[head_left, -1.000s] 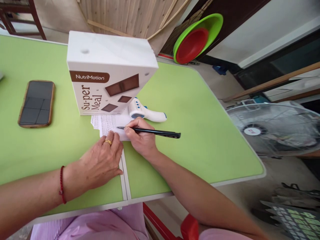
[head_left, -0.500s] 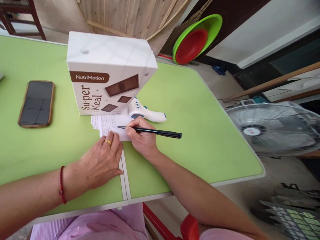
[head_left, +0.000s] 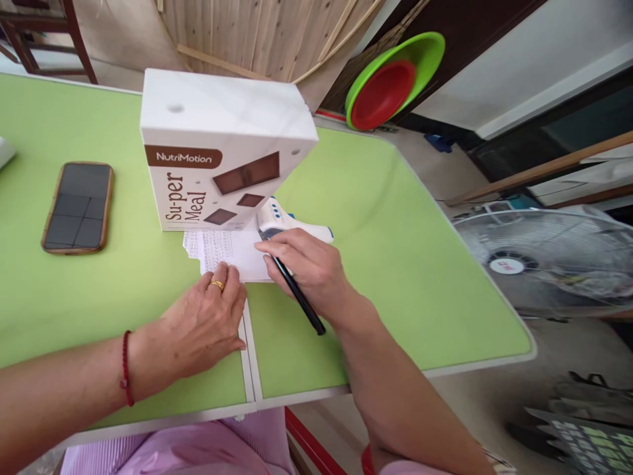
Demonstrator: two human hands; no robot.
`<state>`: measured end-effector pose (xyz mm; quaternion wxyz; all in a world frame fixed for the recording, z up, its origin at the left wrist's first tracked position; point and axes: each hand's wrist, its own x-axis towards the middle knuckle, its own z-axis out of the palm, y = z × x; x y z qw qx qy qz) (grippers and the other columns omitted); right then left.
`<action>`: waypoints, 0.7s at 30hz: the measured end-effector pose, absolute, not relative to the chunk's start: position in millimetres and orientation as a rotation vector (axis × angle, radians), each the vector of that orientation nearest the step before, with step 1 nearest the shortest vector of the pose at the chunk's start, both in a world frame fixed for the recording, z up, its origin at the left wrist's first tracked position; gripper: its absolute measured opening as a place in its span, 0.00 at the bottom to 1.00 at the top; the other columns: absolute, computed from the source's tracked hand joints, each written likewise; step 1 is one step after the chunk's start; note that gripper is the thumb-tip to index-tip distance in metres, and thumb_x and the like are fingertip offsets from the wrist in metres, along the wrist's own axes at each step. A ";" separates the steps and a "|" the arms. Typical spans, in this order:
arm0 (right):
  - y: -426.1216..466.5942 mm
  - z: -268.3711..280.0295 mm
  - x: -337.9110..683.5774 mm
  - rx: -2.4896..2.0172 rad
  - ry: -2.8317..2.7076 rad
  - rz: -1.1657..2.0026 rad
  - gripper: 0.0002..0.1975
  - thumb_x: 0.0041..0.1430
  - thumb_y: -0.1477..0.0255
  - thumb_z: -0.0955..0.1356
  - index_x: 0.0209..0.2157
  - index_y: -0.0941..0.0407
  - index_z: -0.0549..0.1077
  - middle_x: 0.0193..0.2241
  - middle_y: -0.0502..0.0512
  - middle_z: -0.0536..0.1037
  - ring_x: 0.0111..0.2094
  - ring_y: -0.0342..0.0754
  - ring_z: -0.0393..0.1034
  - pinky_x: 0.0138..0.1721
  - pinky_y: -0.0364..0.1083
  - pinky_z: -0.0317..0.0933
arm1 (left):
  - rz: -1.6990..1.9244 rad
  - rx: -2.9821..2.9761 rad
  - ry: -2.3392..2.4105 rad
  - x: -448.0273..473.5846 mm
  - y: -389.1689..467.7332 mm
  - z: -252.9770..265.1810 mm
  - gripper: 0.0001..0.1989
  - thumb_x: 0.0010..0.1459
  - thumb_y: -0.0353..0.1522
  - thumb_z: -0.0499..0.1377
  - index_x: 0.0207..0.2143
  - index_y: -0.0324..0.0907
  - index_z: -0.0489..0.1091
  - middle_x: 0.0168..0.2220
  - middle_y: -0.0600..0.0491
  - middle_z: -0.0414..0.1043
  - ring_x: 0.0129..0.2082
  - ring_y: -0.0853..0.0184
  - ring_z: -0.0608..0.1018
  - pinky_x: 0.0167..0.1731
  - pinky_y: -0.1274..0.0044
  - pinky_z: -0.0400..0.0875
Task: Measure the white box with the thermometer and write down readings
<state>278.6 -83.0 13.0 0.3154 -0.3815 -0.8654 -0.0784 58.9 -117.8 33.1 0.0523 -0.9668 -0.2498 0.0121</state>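
Note:
A black pen [head_left: 300, 297] is pinched in my right hand [head_left: 309, 264], its tip up by the thermometer's head and its rear end slanting down toward me. Beneath that hand lies a sheet of white paper [head_left: 247, 256], with rows of small handwriting on its left part. My left hand [head_left: 202, 323] rests on the sheet's lower edge, fingers extended and lying flat, a gold ring on one of them. Just behind the paper stands a white NutriMotion box [head_left: 198, 191], covering the sheet's far edge. A white and blue infrared thermometer [head_left: 316, 229] lies partly behind my right hand.
A phone [head_left: 78, 208] in a wooden-edged case lies to the left on the green folding table [head_left: 395, 277]. Beyond the table's right edge stands a fan [head_left: 524, 264]. Green and red basins [head_left: 383, 95] lean at the back. A chair [head_left: 47, 33] is at the far left.
My right hand has shifted right, away from the handwriting, and the pen has swung from nearly level to steeply slanted. My left hand stays on the paper. The whole view has shifted slightly.

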 end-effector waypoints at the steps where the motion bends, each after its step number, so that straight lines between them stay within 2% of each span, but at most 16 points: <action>1: -83.2 13.8 280.3 -1.045 -2.332 -0.251 0.12 0.64 0.77 0.62 0.45 0.54 0.75 0.35 0.57 0.79 0.36 0.49 0.73 0.36 0.49 0.67 | 0.045 -2.941 -0.759 58.9 -117.8 33.6 0.37 0.63 0.49 0.57 0.55 0.20 0.65 0.57 0.22 0.62 0.58 0.40 0.69 0.52 0.60 0.70; 7: -85.9 15.3 281.4 -1.124 -2.548 -0.494 0.16 0.69 0.77 0.56 0.47 0.61 0.73 0.37 0.61 0.78 0.37 0.51 0.70 0.35 0.48 0.62 | 0.094 -2.955 -0.759 59.1 -118.2 37.1 0.36 0.63 0.48 0.57 0.55 0.20 0.66 0.57 0.22 0.62 0.59 0.40 0.68 0.53 0.60 0.70; 16: -84.6 10.7 284.1 -1.262 -2.674 -0.434 0.16 0.69 0.77 0.57 0.49 0.59 0.72 0.39 0.62 0.77 0.38 0.52 0.68 0.37 0.49 0.59 | 0.049 -2.941 -0.768 58.8 -117.8 34.2 0.37 0.62 0.49 0.58 0.55 0.21 0.66 0.57 0.23 0.62 0.59 0.40 0.68 0.53 0.60 0.70; 21: -84.3 10.2 282.6 -1.224 -2.663 -0.503 0.16 0.69 0.77 0.57 0.48 0.62 0.73 0.37 0.62 0.77 0.37 0.52 0.67 0.35 0.48 0.60 | 0.053 -2.946 -0.763 58.7 -118.5 33.3 0.37 0.62 0.49 0.58 0.55 0.21 0.66 0.57 0.23 0.62 0.59 0.39 0.68 0.54 0.60 0.70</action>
